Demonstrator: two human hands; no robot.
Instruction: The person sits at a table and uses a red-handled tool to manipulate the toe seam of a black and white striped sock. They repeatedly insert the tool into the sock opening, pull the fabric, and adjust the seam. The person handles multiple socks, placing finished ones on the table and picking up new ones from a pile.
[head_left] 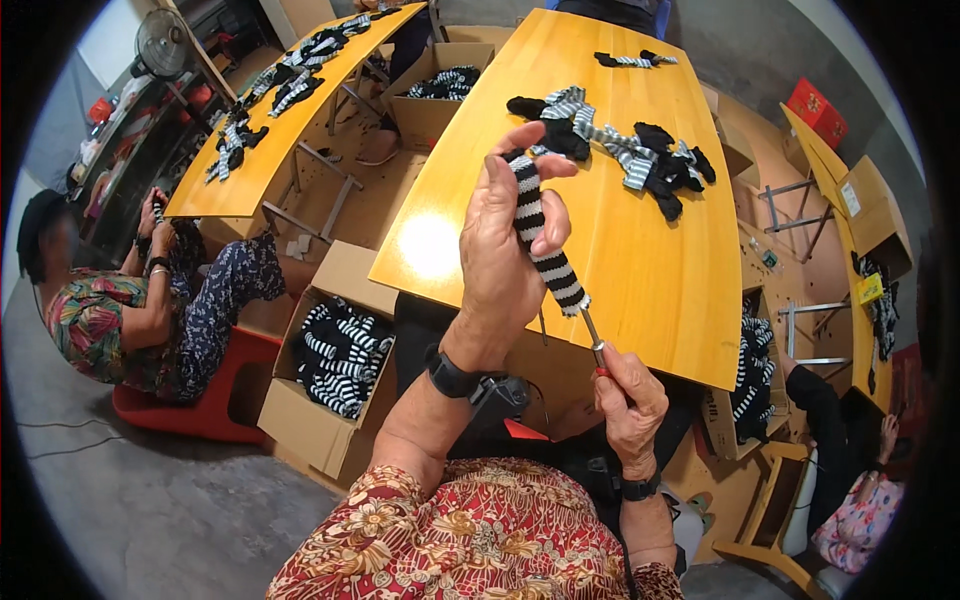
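My left hand (507, 225) is raised over the near edge of the table, its thumb and fingers curled around a narrow black-and-white striped knitted sock (541, 238). The sock slants down to the right. At its lower end, a slim metal rod with a red handle (592, 328) meets the knit; whether the tip goes inside is hidden. Below it, my right hand (632, 398) grips the handle. Beyond my hands, several striped and black knitted pieces (630, 150) lie in a loose heap on the yellow table (440, 215).
An open carton (335, 440) of striped knits stands at my left, and another carton (722, 425) at the right. A person on a red chair (190, 410) works beside a second yellow table (235, 185). Another person's sleeve (862, 525) shows at lower right.
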